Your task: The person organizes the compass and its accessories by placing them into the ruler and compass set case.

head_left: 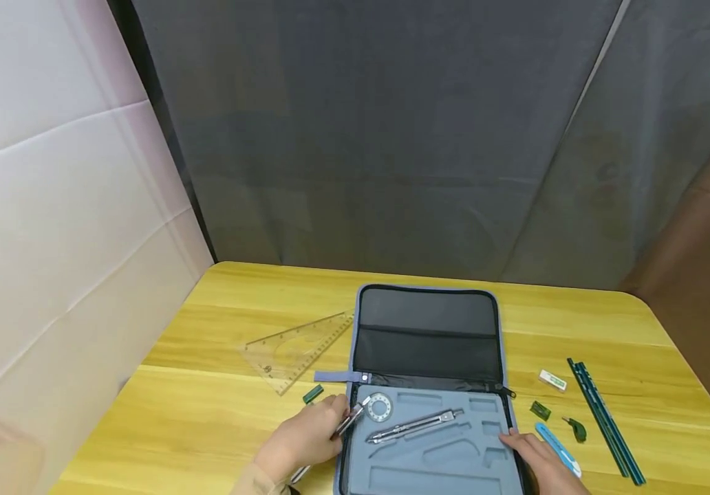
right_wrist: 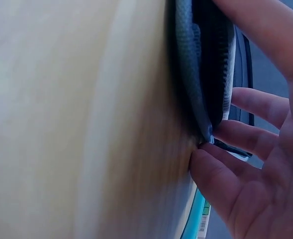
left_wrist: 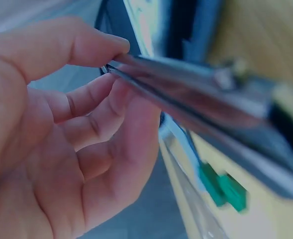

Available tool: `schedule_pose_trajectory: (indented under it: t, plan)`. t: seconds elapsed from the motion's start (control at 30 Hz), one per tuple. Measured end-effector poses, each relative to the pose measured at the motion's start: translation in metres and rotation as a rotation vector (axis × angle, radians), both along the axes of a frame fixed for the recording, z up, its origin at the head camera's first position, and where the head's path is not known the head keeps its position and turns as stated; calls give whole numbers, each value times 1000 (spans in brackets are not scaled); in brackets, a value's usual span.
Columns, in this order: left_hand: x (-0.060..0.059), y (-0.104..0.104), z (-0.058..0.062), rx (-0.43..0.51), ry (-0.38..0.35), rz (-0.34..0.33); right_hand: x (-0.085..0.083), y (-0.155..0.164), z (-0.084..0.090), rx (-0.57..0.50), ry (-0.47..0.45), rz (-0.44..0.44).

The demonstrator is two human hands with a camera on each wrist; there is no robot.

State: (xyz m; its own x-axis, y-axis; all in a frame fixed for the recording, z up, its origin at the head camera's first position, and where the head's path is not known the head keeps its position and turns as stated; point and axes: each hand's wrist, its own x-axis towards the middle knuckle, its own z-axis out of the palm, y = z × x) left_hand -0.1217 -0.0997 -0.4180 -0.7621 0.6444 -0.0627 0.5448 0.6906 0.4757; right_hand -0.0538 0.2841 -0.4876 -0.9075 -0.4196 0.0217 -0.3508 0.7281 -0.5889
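Observation:
My left hand pinches a slim silver metal drawing compass between thumb and fingers, over the case's left edge. In the left wrist view the compass is blurred, with its two legs close together. An unzipped pencil case lies open, its blue-grey moulded tray toward me. A second silver compass lies slantwise on the tray, and a white ring-shaped piece sits at its upper left. My right hand rests fingertips on the case's right edge, fingers loosely extended.
Left of the case lie a clear set square and a small green block. On the right are an eraser, a green sharpener, a dark green piece, a light-blue cutter and several dark green pencils.

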Motion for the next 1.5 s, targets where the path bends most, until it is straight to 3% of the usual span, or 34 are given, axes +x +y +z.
schedule_pose_trajectory:
  t: [0.23, 0.43, 0.7, 0.9, 1.17, 1.5]
  plan:
    - [0, 31, 7, -75, 4, -82, 2, 0, 2, 1, 59, 31]
    - [0, 56, 7, -114, 87, -149, 3, -1, 4, -29, 69, 50]
    - [-4, 82, 5, -199, 158, -175, 4, -1, 2, -51, 33, 49]
    - [-3, 98, 4, -298, 257, -214, 4, 0, 4, -33, 4, 34]
    - [-3, 115, 2, -317, 306, -208, 2, -2, 8, -77, -93, 13]
    - [-3, 127, -8, -356, 328, -238, 2, -2, 8, -76, -90, 12]
